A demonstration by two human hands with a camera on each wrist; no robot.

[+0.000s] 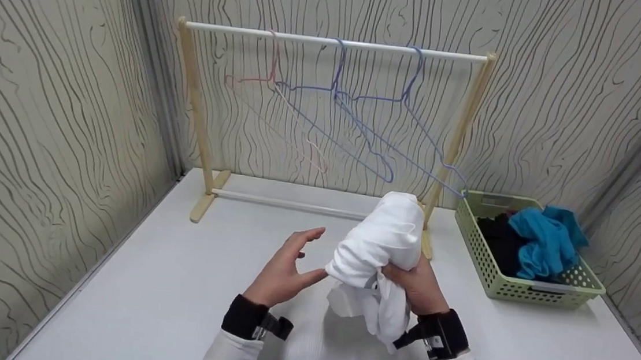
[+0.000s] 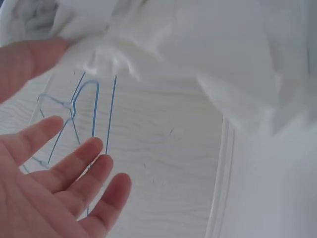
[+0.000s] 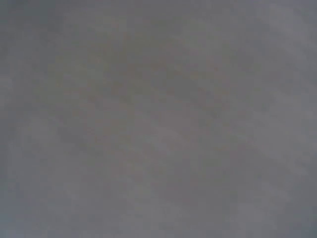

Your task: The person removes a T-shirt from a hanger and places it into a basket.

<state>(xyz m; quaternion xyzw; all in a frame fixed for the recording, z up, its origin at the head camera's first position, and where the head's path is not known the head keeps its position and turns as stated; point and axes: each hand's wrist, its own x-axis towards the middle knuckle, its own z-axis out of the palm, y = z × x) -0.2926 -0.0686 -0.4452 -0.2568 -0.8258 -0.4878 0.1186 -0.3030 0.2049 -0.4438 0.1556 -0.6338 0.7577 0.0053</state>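
A bunched white garment is held up over the table, its lower part hanging in loose folds. My right hand grips it from the right side, the thumb lying over the cloth. To its left is my left hand, fingers spread and apart from the cloth, with the thumb tip at the garment's left edge. In the left wrist view the white cloth spans the top, near the thumb, while the other fingers of the left hand hold nothing. Only a grey blur fills the right wrist view.
Behind the hands stands a wooden rack with a white rail. On it hang a pink hanger and two blue hangers. A green basket at the right contains teal clothing and black clothing.
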